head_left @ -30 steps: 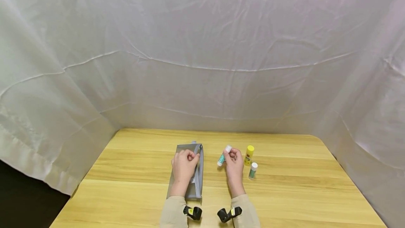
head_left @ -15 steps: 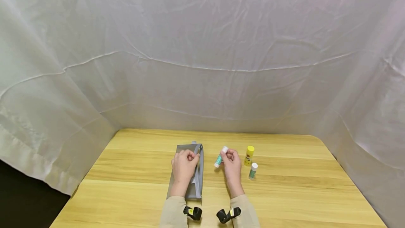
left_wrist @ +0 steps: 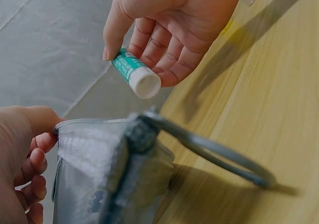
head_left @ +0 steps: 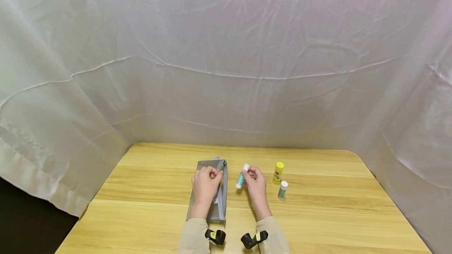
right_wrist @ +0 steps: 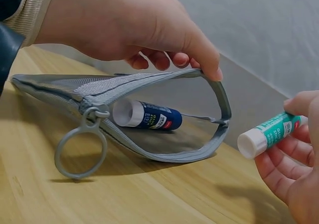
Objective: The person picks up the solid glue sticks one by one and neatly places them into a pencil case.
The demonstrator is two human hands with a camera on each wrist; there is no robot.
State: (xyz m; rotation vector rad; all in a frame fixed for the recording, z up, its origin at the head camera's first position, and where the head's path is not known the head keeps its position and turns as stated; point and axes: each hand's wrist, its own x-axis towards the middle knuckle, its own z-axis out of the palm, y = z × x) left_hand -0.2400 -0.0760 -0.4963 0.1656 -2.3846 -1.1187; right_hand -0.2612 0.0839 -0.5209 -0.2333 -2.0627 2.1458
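Observation:
A grey zippered pouch (head_left: 221, 199) lies on the table, its mouth held apart. My left hand (head_left: 205, 183) pinches the pouch's upper edge between thumb and forefinger, as the right wrist view shows. Inside the pouch (right_wrist: 164, 159) rests a dark blue glue stick (right_wrist: 158, 118) with a white end. My right hand (head_left: 256, 185) holds a green and white glue stick (head_left: 242, 176) by thumb and fingers, tilted, just right of the pouch and apart from it. From the zipper hangs a grey ring pull (right_wrist: 80, 153).
Upright on the table right of my right hand stand a yellow glue stick (head_left: 277, 173) and a green glue stick with a white cap (head_left: 282, 190). The wooden table (head_left: 335, 207) ends at grey curtains (head_left: 247, 101) behind and at both sides.
My right hand has moved left toward the pouch, carrying the green and white glue stick. My left hand stays at the pouch edge.

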